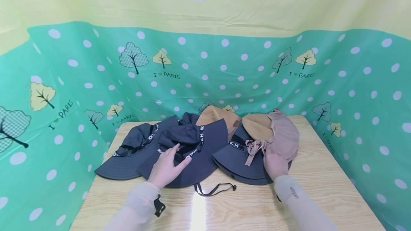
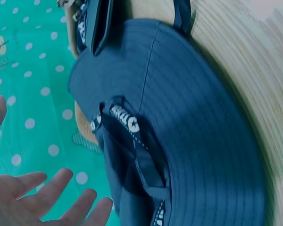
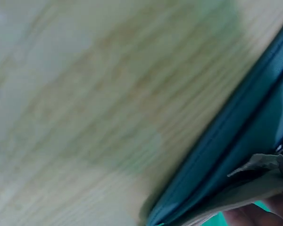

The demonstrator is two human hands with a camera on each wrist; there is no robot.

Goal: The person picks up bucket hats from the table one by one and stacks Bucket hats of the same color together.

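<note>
My left hand (image 1: 167,168) hovers with spread fingers over a dark navy bucket hat (image 1: 210,152), close to its crown and lettered band. In the left wrist view nothing lies within those fingers, and the hat's wide brim (image 2: 207,127) is beside them. On the right, my right hand (image 1: 276,164) grips the near edge of a dusty-pink sun hat (image 1: 286,136) with a ribbon bow (image 1: 255,148). Fabric runs between its fingers in the right wrist view. The pink hat overlaps a tan hat (image 1: 257,123) and dark stacked brims (image 1: 236,163) marked F-14.
Another dark hat (image 1: 123,168) lies at the left of the wooden table (image 1: 244,209). A tan hat (image 1: 216,116) sits at the back. A black chin cord (image 1: 213,190) trails toward the front. Green dotted cloth (image 1: 221,70) surrounds the table's back and sides.
</note>
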